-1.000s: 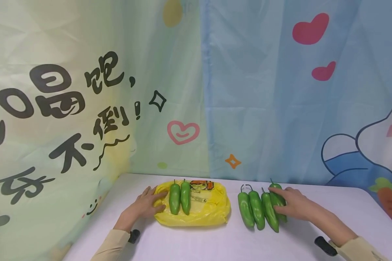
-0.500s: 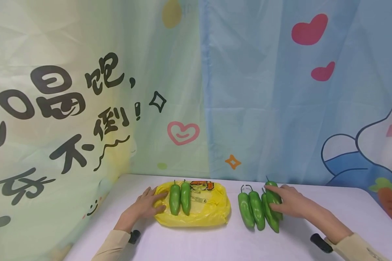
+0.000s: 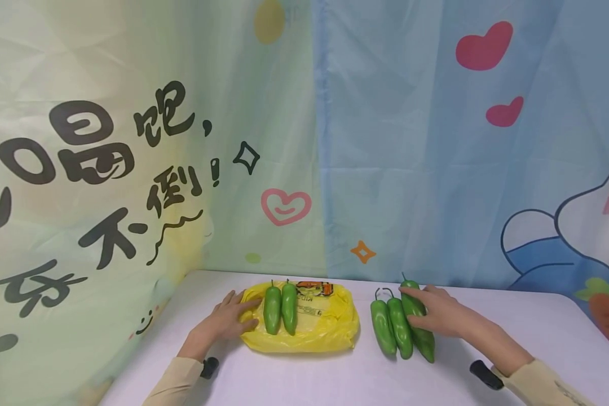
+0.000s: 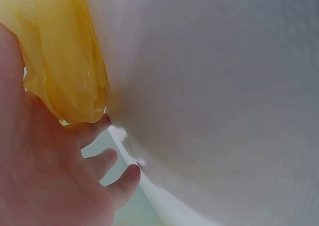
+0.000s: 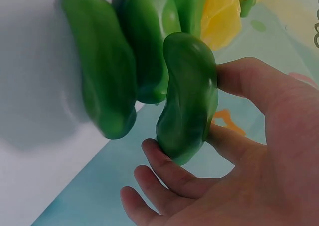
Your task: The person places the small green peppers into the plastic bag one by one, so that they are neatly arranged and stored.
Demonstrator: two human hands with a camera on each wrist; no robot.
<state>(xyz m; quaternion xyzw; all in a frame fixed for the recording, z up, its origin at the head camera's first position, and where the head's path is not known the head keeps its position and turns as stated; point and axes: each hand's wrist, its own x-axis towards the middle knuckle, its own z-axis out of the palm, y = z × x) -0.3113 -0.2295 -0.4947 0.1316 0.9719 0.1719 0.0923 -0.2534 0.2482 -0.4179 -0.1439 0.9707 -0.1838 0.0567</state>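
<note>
My right hand (image 3: pixel 438 310) pinches a green chili pepper (image 5: pixel 189 96) between thumb and fingers, stem pointing to the back. In the head view it overlaps the rightmost pepper (image 3: pixel 426 344) of a row on the table. Two more peppers lie to its left, a middle one (image 3: pixel 400 327) and a left one (image 3: pixel 383 330), side by side. My left hand (image 3: pixel 225 318) rests with spread fingers against the left side of a puffy yellow plastic bag (image 3: pixel 325 335). On the bag lie two green peppers, one at the left (image 3: pixel 272 310) and one beside it (image 3: pixel 288 307).
A pale table (image 3: pixel 294 378) carries everything. A printed curtain (image 3: pixel 375 169) with hearts and large black lettering hangs right behind the table's back edge. A black wrist device sits on each arm.
My right hand has moved left, carrying its pepper from the right end of the row to over the neighbouring pepper. My left hand and the bag have stayed put.
</note>
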